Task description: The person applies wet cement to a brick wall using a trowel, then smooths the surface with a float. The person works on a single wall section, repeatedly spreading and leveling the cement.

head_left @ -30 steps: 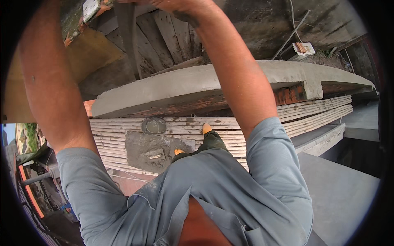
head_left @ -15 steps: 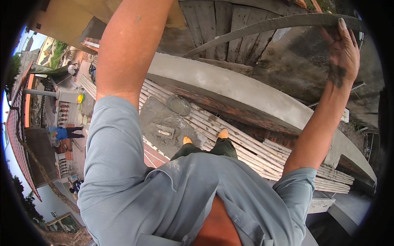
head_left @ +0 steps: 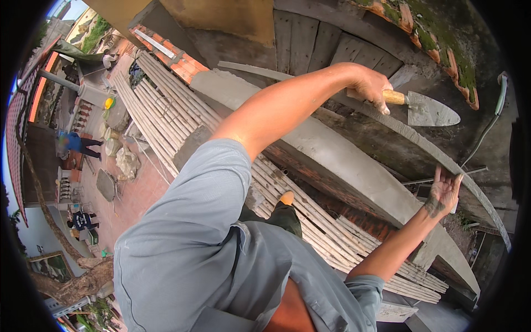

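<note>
My left hand (head_left: 371,88) is closed around the wooden handle of a trowel (head_left: 434,112); its grey, mortar-smeared blade points right. Just under that hand runs a long, thin grey strip (head_left: 423,139) that looks curved in this lens. My right hand (head_left: 444,193), dirty at the wrist, grips the strip's near edge farther right, thumb and fingers on it. The strip is above a wall top (head_left: 332,149) coated in smooth grey mortar. Whether the left fingers also touch the strip I cannot tell.
Bamboo poles (head_left: 326,227) lie side by side beneath me, with my yellow shoe (head_left: 286,198) on them. Mossy roof tiles (head_left: 431,39) edge the upper right. Lower left, a paved yard (head_left: 141,196) holds sacks, a wheelbarrow-like tray (head_left: 105,185) and several people.
My left hand has come into view holding the trowel. The strip and my right hand have shifted downward in the picture. My left arm now covers the bucket and mortar board.
</note>
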A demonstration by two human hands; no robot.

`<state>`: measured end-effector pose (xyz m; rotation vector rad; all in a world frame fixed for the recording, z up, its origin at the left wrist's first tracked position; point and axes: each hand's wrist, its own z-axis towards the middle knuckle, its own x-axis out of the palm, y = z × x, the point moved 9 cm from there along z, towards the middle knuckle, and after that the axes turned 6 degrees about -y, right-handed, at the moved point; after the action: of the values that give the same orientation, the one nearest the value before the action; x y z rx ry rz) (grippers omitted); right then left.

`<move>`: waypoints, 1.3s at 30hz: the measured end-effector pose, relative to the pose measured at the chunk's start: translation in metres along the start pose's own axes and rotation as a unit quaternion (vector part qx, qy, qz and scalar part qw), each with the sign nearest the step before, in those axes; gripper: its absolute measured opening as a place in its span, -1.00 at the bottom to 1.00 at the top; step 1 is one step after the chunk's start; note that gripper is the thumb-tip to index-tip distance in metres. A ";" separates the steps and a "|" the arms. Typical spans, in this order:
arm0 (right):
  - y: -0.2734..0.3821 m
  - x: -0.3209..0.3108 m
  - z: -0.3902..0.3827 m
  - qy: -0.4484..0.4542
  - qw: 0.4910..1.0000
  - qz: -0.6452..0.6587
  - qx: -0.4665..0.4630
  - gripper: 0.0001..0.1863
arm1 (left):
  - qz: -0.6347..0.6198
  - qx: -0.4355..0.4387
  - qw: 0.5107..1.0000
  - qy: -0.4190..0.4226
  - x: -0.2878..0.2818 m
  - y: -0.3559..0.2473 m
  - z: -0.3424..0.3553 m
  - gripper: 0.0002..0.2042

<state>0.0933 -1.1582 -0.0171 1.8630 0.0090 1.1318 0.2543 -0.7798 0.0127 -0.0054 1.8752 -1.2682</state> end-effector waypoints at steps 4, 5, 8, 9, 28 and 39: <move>-0.002 -0.042 0.012 -0.018 1.000 0.008 0.008 -0.49 | -0.046 -0.018 0.996 0.069 0.033 0.017 0.030 -0.44; -0.001 -0.049 0.015 -0.011 1.000 0.006 0.012 -0.49 | -0.061 -0.022 0.995 0.075 0.038 0.021 0.035 -0.45; -0.006 -0.077 0.023 -0.039 0.998 0.030 0.031 -0.45 | -0.108 -0.051 0.983 0.136 0.058 0.030 0.048 -0.47; -0.008 -0.082 0.025 -0.029 0.999 0.027 0.035 -0.44 | -0.113 -0.041 0.982 0.144 0.062 0.029 0.051 -0.47; 0.088 -0.044 -0.042 -0.034 0.735 -0.609 -0.296 -0.57 | -0.090 -0.063 0.987 0.121 0.088 0.048 0.052 -0.51; -0.133 0.042 -0.026 0.387 0.426 -0.817 -0.017 0.12 | -0.050 -0.121 0.985 0.115 0.095 0.091 0.037 -0.40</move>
<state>0.1554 -1.0458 -0.0781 0.3117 1.8488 0.2603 0.2567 -0.8049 -0.1215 -0.0861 2.2449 -1.1377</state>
